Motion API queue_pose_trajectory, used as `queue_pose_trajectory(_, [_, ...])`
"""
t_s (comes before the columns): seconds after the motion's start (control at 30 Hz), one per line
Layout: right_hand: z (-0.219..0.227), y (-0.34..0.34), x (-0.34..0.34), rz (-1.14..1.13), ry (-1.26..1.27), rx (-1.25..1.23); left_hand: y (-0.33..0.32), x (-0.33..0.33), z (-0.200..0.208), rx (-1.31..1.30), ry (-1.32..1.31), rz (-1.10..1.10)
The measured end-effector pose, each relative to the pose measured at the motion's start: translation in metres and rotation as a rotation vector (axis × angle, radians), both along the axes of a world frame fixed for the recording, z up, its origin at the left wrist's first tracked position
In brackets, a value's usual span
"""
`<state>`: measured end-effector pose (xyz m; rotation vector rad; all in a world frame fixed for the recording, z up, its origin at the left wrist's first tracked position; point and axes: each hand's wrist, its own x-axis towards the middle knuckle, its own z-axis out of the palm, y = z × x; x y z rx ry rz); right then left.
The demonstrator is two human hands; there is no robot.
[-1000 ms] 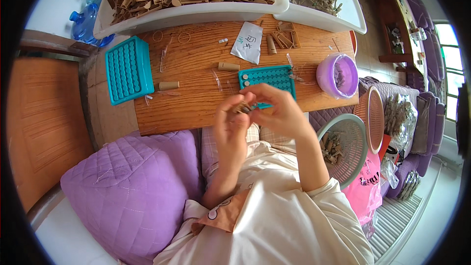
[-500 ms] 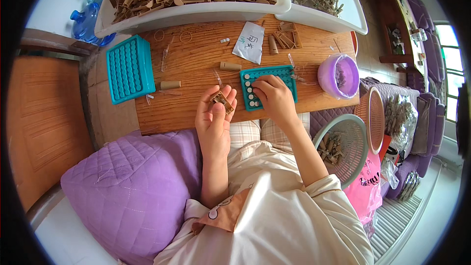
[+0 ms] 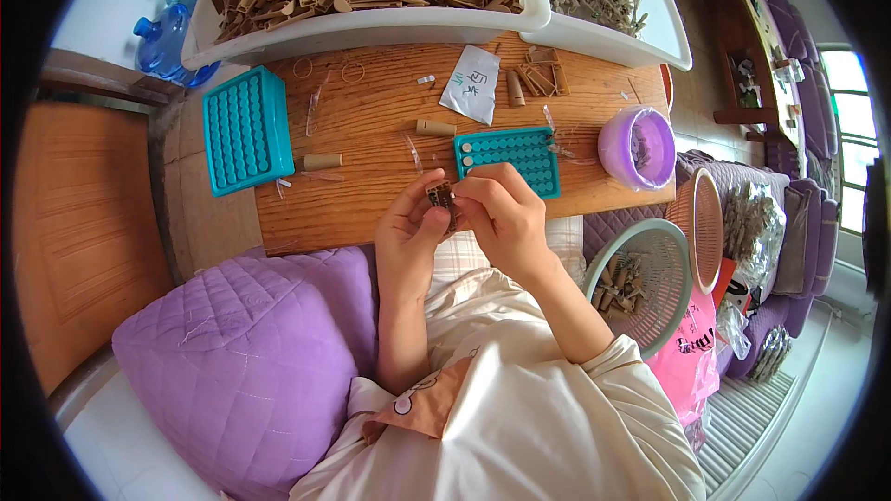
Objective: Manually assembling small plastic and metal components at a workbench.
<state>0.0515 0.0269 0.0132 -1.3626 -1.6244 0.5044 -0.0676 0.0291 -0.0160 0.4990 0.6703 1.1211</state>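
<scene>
Held upright in my left hand [image 3: 406, 246] is a small hollow brown plastic casing [image 3: 438, 194], its open side showing dark metallic bits. Against the casing's edge, my right hand [image 3: 506, 223] pinches a small white piece [image 3: 453, 193], mostly covered by the fingertips. Both hands meet over the table's front edge. Just beyond my right hand lies a teal tray [image 3: 515, 167] with rows of round pockets. White round pieces [image 3: 468, 147] sit in its left column, the lower part of which the hand hides.
A second teal tray [image 3: 245, 130] stands at the left. Brown tubes [image 3: 323, 161], a paper note [image 3: 471, 83] and plastic scraps lie on the wooden table [image 3: 371, 130]. Behind are white bins [image 3: 371, 34] of parts; at right, a purple tub [image 3: 608, 148] and a grey basket [image 3: 682, 269].
My right hand has left the teal tray with a small white piece and come to the brown casing. My left hand has shifted slightly right and turned the casing more upright.
</scene>
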Motion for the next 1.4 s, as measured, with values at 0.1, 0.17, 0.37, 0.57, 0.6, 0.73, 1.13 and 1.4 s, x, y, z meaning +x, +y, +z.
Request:
queue_pose_trajectory(0.1, [-0.005,0.000,0.000,0.010,-0.026,0.017,0.001,-0.002,-0.005,-0.049,0.061,-0.051])
queue_pose_trajectory(0.17, [-0.006,-0.001,0.003,0.030,-0.057,0.041,0.002,-0.001,-0.001,-0.055,0.075,-0.078])
queue_pose_trajectory(0.37, [-0.011,-0.009,0.007,-0.043,-0.062,0.029,0.002,0.002,-0.006,-0.050,0.042,-0.178])
queue_pose_trajectory(0.57, [-0.008,-0.008,0.014,0.075,-0.107,0.044,0.002,-0.004,-0.010,-0.071,0.082,-0.172])
queue_pose_trajectory(0.6, [-0.008,-0.007,0.018,0.100,-0.042,0.004,0.003,-0.004,-0.011,-0.093,0.090,-0.161])
queue_pose_trajectory(0.73, [-0.019,-0.001,0.030,-0.164,-0.004,-0.205,0.005,-0.003,-0.005,-0.060,0.175,-0.127])
queue_pose_trajectory(1.13, [-0.042,-0.005,0.028,-0.243,-0.086,-0.287,0.007,-0.006,-0.004,-0.064,0.196,-0.178])
queue_pose_trajectory(1.4, [-0.020,-0.010,-0.005,-0.113,-0.038,0.155,0.002,-0.005,0.000,-0.013,0.113,-0.187])
